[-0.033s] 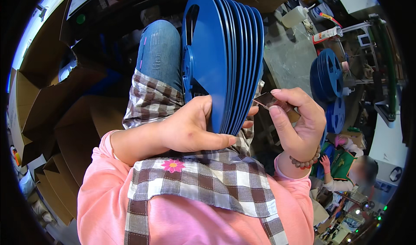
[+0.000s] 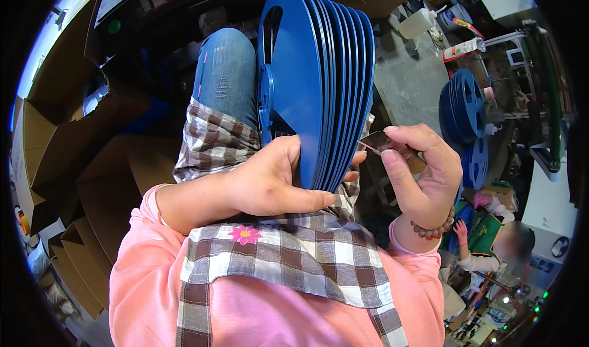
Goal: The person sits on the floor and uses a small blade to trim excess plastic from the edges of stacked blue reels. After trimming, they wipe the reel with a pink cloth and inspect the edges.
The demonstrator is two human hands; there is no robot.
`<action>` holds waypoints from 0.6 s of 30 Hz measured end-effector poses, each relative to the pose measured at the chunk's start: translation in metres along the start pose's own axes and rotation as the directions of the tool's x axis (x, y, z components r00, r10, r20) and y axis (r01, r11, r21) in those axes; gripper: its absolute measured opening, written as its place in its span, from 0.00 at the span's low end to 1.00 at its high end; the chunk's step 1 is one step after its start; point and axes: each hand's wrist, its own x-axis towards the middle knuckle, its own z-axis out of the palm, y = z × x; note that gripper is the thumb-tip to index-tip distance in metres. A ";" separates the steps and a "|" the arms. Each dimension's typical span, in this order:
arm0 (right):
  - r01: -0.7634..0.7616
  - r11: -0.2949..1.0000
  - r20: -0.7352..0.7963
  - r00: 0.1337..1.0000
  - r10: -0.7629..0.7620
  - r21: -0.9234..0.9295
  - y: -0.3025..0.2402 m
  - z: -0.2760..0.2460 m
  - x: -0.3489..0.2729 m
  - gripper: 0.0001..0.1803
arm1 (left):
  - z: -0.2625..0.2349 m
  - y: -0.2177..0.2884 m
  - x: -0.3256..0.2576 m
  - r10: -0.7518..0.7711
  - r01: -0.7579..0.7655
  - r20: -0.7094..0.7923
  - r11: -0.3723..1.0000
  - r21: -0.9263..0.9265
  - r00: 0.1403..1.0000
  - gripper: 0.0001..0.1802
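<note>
A stack of blue plastic reels (image 2: 297,71) stands on edge over my lap, the flat face with its cut-out turned to the left. My left hand (image 2: 270,184) is closed round the near end of the stack, thumb along the lower rims and fingertips showing on the right side. To the right of the stack, my right hand (image 2: 423,175) pinches a small thin flat piece (image 2: 377,141), dark with a clear, shiny part, between thumb and fingers. Its pointed corner is close to the rims of the reels; whether it touches them I cannot tell.
Open cardboard boxes (image 2: 67,126) stand at the left. On the grey worktop (image 2: 405,80) at the right are a white squeeze bottle (image 2: 418,23) and more blue reels (image 2: 461,104). Another person in a green vest (image 2: 488,233) sits at the far right. A dark machine panel (image 2: 184,6) lies ahead.
</note>
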 end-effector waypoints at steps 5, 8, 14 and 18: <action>0.043 0.996 0.048 0.998 -0.040 -0.077 -0.003 -0.003 0.003 0.13 | 0.003 0.002 0.000 -0.030 0.030 -0.007 1.000 0.004 1.000 0.47; 0.062 0.992 0.108 0.993 -0.050 -0.107 -0.005 -0.003 0.000 0.14 | 0.002 0.003 -0.001 -0.084 0.084 -0.025 0.996 0.022 0.996 0.46; 0.190 0.965 0.326 0.937 -0.122 -0.184 -0.011 -0.010 -0.002 0.13 | 0.001 0.001 0.000 -0.025 0.024 -0.002 0.999 -0.026 1.000 0.46; 0.106 0.982 0.151 0.985 -0.083 -0.154 -0.011 -0.007 -0.001 0.13 | 0.000 0.002 -0.002 -0.031 0.030 0.005 0.996 0.084 1.000 0.46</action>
